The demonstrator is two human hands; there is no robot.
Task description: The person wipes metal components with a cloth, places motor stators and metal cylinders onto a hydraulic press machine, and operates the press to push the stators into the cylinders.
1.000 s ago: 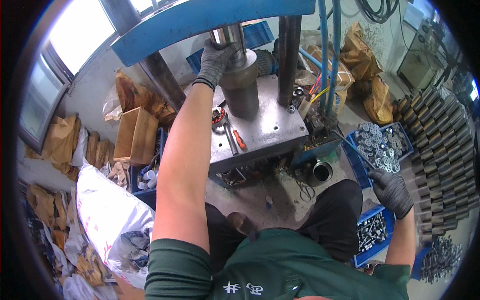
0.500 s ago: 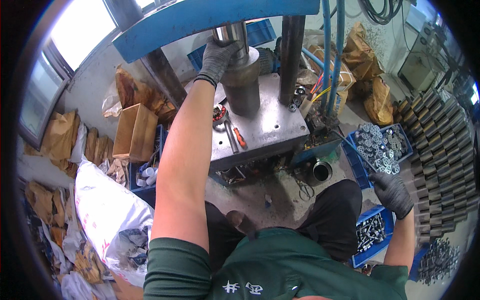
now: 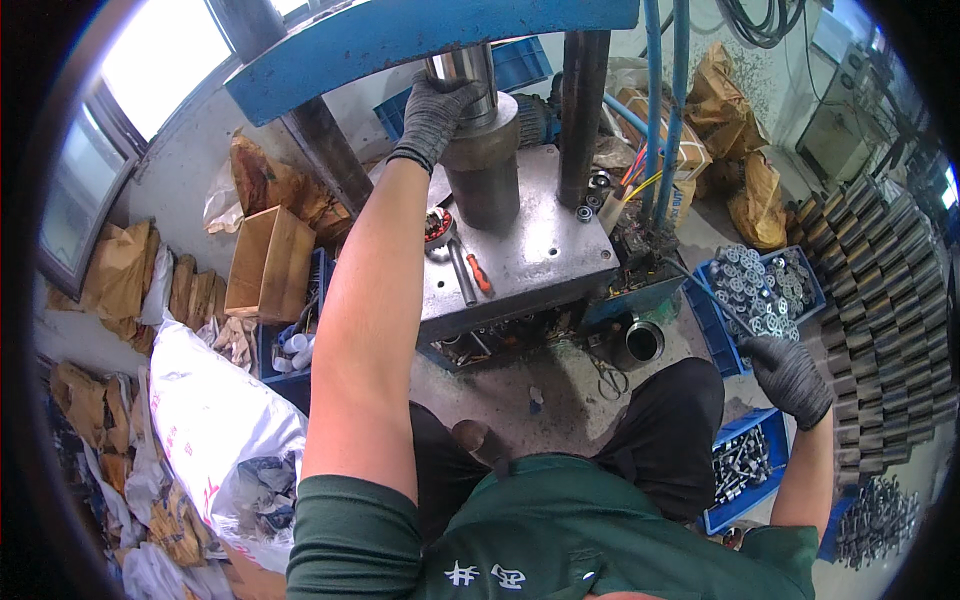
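1. on top of the dark metal cylinder (image 3: 483, 170), which stands upright on the grey steel plate (image 3: 545, 255) of the press, the gloved left hand (image 3: 433, 115) rests with its fingers curled over the cylinder's rim, beside the shiny ram (image 3: 462, 70) that comes down from the blue beam (image 3: 420, 35).
2. the left arm is stretched out straight from the green shirt to the press.
3. well apart from it, the gloved right hand (image 3: 790, 378) hangs low at the person's right side, just beside the blue crate of round metal parts (image 3: 765, 290); its fingers are curled, but i cannot tell whether they grip anything.
4. on the plate near the cylinder lie a screwdriver with a red handle (image 3: 480, 275) and a grey metal rod (image 3: 461, 272).
5. below the right hand sits a second blue crate of small metal pieces (image 3: 742, 465).
6. left of the press stands an open cardboard box (image 3: 268, 262), and a white sack (image 3: 215, 420) lies nearer the person.
7. rows of dark metal rings (image 3: 880, 300), possibly stacked, fill the floor at far right.
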